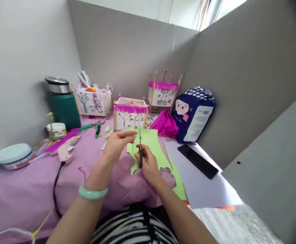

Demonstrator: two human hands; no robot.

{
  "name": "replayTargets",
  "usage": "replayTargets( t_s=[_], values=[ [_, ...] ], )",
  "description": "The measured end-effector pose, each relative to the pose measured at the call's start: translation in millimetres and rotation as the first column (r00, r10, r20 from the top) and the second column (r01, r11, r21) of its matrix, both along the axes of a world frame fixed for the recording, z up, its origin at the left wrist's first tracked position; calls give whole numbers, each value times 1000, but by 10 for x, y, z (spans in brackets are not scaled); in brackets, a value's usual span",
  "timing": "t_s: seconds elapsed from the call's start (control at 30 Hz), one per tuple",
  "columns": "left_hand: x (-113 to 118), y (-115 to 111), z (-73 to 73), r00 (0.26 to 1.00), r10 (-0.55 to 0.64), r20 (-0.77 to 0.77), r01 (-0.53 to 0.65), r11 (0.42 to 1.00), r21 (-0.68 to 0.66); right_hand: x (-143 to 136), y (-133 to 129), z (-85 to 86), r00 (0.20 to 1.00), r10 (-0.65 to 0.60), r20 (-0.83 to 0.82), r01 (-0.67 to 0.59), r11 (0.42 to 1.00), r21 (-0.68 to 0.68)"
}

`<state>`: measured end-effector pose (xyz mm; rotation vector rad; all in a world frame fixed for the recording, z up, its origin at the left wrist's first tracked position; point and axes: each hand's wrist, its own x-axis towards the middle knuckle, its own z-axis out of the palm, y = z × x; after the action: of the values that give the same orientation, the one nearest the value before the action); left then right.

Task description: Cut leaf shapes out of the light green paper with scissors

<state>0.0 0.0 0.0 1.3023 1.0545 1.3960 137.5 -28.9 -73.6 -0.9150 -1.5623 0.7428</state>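
My left hand (117, 144) pinches the upper left edge of a light green paper sheet (153, 144) and holds it up over the pink tablecloth (31, 189). My right hand (148, 166) grips small dark scissors (140, 149), blades pointing up into the green sheet's lower edge, which has cut-out notches. A pale green bangle (93, 193) sits on my left wrist.
Paper lanterns with pink fringe (130, 117) (163, 93) and a box of scraps (93, 101) stand at the back. Green thermos (61, 103), tape roll (13, 156), glue gun (65, 152), green pliers (92, 127), pink tissue (165, 125), blue tissue pack (193, 113), black phone (198, 161), white paper (201, 183).
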Motion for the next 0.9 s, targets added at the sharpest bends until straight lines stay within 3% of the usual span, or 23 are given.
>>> replayTargets(
  t_s=[0.73,0.9],
  values=[
    [-167,101,16,997,-72,-32,72,997,5,18,-26,40,996,-9,85,10,1000,-18],
    [-244,129,59,989,-103,-105,102,995,-13,26,-15,15,996,-10,92,12,1000,-24]
  ],
)
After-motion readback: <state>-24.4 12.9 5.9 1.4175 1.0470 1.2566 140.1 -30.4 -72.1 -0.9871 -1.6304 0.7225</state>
